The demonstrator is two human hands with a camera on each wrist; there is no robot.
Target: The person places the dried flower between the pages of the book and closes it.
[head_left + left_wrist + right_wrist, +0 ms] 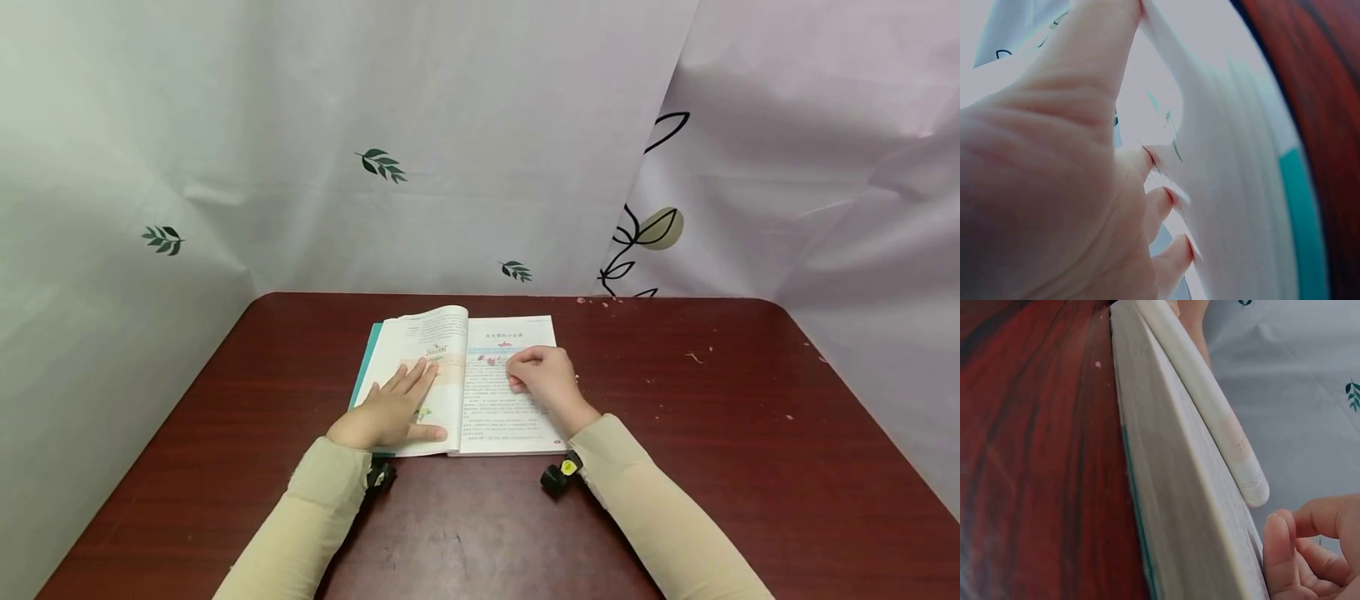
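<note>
An open book (498, 425) lies on the table, its left pages bulging up beside the spine. Spread flat, my left hand (390, 412) rests on the left page (408, 332), thumb out toward the spine. In the left wrist view, the fingertips of the left hand (1085, 169) touch the white paper. Over the right page sits my right hand (543, 379), fingers curled. The right wrist view has the thumb and index fingertip of that hand (1313, 550) close together beside the thick page block (1172, 462), nothing seen between them.
The book lies on a dark red-brown wooden table (712, 433) with a few small pale flecks on it. A teal cover edge (365, 362) shows along the book's left side. Behind the table hangs a pale curtain (465, 217) with leaf prints.
</note>
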